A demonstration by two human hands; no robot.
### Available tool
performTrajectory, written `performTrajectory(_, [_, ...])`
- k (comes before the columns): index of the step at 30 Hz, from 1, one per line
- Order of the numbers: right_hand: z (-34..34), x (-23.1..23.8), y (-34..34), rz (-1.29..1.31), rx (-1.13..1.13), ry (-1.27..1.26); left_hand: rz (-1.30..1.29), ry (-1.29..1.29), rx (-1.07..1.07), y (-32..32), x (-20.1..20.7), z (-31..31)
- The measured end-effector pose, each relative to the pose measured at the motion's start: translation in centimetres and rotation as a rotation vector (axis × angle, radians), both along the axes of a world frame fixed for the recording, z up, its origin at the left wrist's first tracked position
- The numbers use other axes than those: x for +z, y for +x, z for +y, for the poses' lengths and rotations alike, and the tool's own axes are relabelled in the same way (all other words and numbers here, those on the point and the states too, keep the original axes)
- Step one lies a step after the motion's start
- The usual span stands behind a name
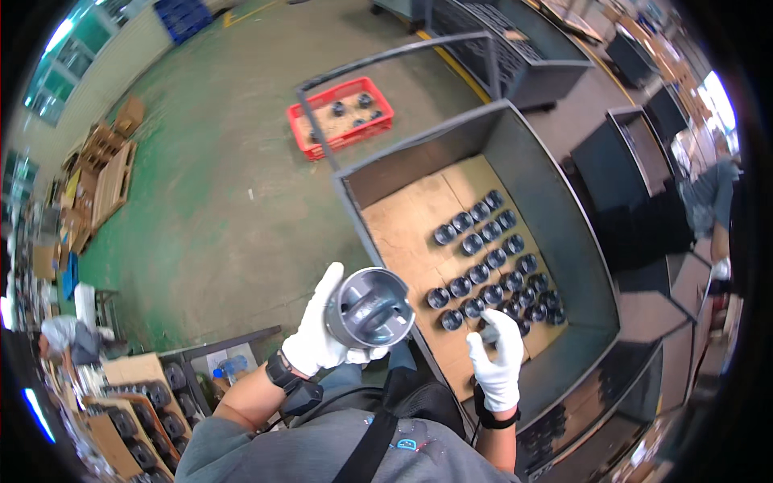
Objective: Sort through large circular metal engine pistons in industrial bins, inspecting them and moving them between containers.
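My left hand (pixel 316 332), in a white glove, grips a large grey metal piston (pixel 372 310) from its left side and below. The piston's recessed end faces up, with a raised bridge across the middle. My right hand (pixel 499 362), also white-gloved, hovers over the near part of a grey metal cart (pixel 568 209); its thumb and forefinger are apart. Just beyond those fingers, dark pistons (pixel 477 274) stand in slanting rows on the cart's cardboard-lined floor (pixel 411 217). My right fingers partly hide the nearest pistons.
A red crate (pixel 342 143) with a few dark parts sits on the green floor beyond the cart's handle frame (pixel 394 56). More grey carts (pixel 555 76) stand at far right. Another person (pixel 708 201) is at the right, one more (pixel 68 338) at left. Trays of dark parts (pixel 137 419) lie lower left.
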State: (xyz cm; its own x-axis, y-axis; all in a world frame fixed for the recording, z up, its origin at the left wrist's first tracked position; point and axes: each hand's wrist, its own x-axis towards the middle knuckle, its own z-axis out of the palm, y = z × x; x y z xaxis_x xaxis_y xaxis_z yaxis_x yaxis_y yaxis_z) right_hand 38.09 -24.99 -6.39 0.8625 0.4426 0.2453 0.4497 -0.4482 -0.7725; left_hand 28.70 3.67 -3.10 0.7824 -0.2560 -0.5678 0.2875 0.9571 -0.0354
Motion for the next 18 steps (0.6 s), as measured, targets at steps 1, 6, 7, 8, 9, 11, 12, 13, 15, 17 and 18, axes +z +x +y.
performTrajectory(1, [-0.8, -0.9, 0.2, 0.014, -0.047, -0.041, -0.062, 0.007, -0.037, 1.1, -0.6, -0.3])
performTrajectory(6, [-8.9, -13.6, -0.9, 0.278, -0.085, -0.464, 0.072, 0.097, -0.119, 4.2, -1.8, -2.5])
performTrajectory(7, [-10.9, -15.7, -1.7, 0.297, -0.024, -0.686, 0.021, 0.111, -0.144, 4.6, -2.8, -2.5])
performTrajectory(8, [-11.8, -16.2, -3.1, 0.47, -0.049, -0.684, 0.024, 0.108, -0.194, 4.7, -3.2, -2.8])
performTrajectory(9, [-13.0, -16.8, -4.0, 0.482, -0.096, -0.675, 0.036, 0.115, -0.228, 5.3, -3.4, -3.1])
performTrajectory(11, [-14.7, -18.0, -6.0, 0.617, -0.18, -0.481, 0.05, 0.127, -0.296, 6.7, -3.4, -4.3])
performTrajectory(12, [-15.0, -17.7, -6.3, 0.712, -0.268, -0.369, 0.094, 0.197, -0.281, 7.4, -3.0, -5.3])
performTrajectory(13, [-15.2, -18.0, -6.7, 0.715, -0.289, -0.357, 0.136, 0.271, -0.26, 7.9, -2.6, -6.1])
performTrajectory(15, [-14.7, -19.1, -7.0, 0.803, -0.376, -0.396, 0.059, 0.343, -0.264, 7.6, -2.2, -6.4])
performTrajectory(17, [-14.4, -20.0, -7.5, 0.644, -0.288, -0.527, 0.274, 0.411, -0.064, 7.8, -0.1, -7.5])
performTrajectory(18, [-13.9, -19.7, -7.4, 0.623, -0.292, -0.48, 0.312, 0.443, -0.04, 8.2, 0.8, -8.4])
